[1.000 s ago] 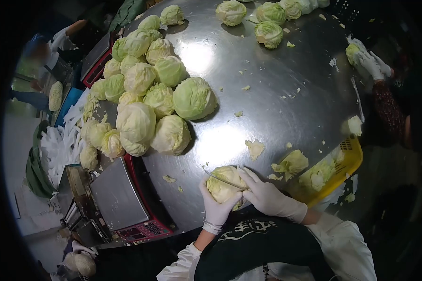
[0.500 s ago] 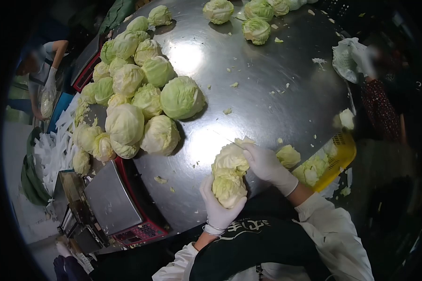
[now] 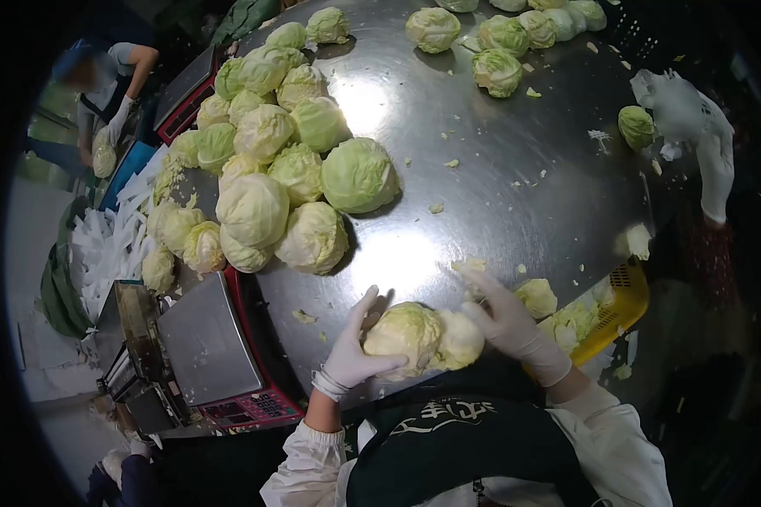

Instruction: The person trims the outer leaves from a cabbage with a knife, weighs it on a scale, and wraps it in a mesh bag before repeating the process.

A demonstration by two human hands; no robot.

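My left hand (image 3: 353, 351), in a white glove, grips a pale green cabbage (image 3: 404, 336) at the near table edge, thumb in front and fingers spread along its far side. Against the cabbage's right side lies a smooth pale rounded piece (image 3: 461, 340), like a cabbage leaf or smaller head. Just above that, my gloved right hand (image 3: 511, 325) has its fingers curled and slightly blurred; I cannot tell what is in them. A torn leaf scrap (image 3: 469, 265) shows right at its fingertips. Trimmed leaves (image 3: 536, 298) lie to the right of this hand.
Many cabbages (image 3: 254, 209) are piled at left on the metal table (image 3: 482, 186), with more (image 3: 499, 72) at the far side. A red-framed scale (image 3: 211, 338) stands near left, a yellow crate (image 3: 621, 300) of leaves at right. Co-workers' gloved hands show at right (image 3: 681, 110) and far left (image 3: 120, 118).
My left hand and the cabbage have moved slightly, and my right hand has shifted right, away from the cabbage. At right, a co-worker's hand now has a green cabbage beside it.
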